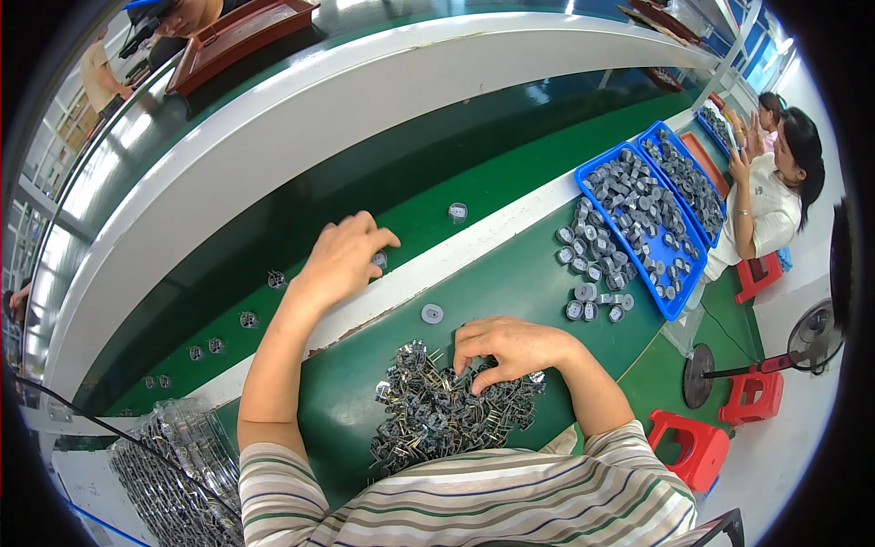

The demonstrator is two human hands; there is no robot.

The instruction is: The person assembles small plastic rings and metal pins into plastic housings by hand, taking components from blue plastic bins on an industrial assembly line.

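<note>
The person's left hand [342, 260] reaches beyond the long white rail [437, 260], over the green belt [529, 178]. Its fingers are curved and the thumb is beside a small round grey piece [379, 261], but one cannot tell if they are pressed on it. This piece is just beyond the rail, partly hidden by the hand.

On the near side of the rail, the right hand [510, 351] is bent down at a heap of small dark metal parts with thin pins [410, 428]. Its thumb and forefinger curve toward each other, with a narrow gap visible; whether they grip a part cannot be told.

Between the rail and this heap, a flat grey disc [432, 314] lies on the dark green table [510, 287]. Beyond the rail, another round grey piece [458, 212] stands alone on the belt, to the right of the left hand. Near the right end of the rail, on its near side, are loose grey cylinders [583, 251] and two blue plastic trays [690, 287] filled with similar cylinders.
</note>
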